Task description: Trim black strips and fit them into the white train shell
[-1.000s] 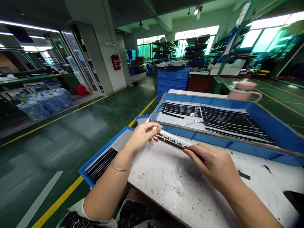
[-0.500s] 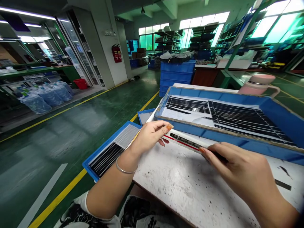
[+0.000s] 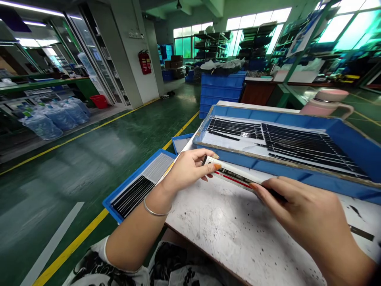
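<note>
Between my two hands runs a long, narrow white strip point(image 3: 235, 180) with a red line and a row of dark segments, tilted down to the right above the worktable. At its upper left end, my left hand point(image 3: 190, 169) is closed, the thumb pressed on its face and the fingers behind. My right hand point(image 3: 300, 208) pinches the other end between thumb and bent fingers, hiding that end. Just beyond the hands stands a large blue tray point(image 3: 238, 155) holding rows of thin black strips point(image 3: 303, 145) on white sheets.
The speckled white worktable point(image 3: 214, 222) lies beneath. Left of it is a lower blue tray point(image 3: 111, 208) with black and pale strips. A pink jug point(image 3: 323, 104) stands behind the large tray. Stacked blue crates point(image 3: 222, 91) are farther back. A dark strip point(image 3: 361, 232) lies right.
My left thumb has come down onto the strip's face, and its white left end with a dark edge now shows. My right hand keeps its pinch. The view has shifted slightly.
</note>
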`<state>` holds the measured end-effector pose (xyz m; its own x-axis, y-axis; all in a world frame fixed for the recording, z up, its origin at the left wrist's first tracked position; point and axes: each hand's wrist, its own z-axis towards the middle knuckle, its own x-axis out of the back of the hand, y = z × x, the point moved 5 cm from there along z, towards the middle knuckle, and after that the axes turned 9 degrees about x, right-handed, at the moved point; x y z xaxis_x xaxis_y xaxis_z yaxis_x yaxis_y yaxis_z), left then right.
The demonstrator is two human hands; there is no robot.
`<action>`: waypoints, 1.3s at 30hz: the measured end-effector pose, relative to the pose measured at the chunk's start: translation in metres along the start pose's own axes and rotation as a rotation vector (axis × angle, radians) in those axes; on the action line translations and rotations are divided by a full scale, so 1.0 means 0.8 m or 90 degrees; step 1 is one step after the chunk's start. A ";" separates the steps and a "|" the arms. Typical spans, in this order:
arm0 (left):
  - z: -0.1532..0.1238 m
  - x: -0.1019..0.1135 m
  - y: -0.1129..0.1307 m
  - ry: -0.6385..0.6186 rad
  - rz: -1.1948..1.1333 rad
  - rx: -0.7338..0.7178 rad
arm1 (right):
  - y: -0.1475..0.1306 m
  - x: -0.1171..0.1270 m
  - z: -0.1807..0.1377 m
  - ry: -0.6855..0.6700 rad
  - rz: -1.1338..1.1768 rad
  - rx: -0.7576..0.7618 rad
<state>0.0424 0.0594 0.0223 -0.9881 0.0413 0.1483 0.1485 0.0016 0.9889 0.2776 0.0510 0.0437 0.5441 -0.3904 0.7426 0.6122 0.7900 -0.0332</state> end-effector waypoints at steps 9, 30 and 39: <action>0.002 -0.002 -0.002 0.016 -0.075 0.022 | -0.002 -0.006 0.002 -0.037 -0.034 0.031; -0.006 -0.019 0.003 0.143 -0.242 -0.045 | -0.015 -0.060 -0.001 0.064 0.814 -0.418; 0.002 -0.012 -0.008 0.156 -0.252 0.020 | 0.001 -0.032 -0.007 0.310 0.969 -0.574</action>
<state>0.0510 0.0609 0.0143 -0.9490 -0.2061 -0.2386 -0.2437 -0.0006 0.9699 0.2673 0.0592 0.0211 0.8554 0.1215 -0.5036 -0.5172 0.1472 -0.8431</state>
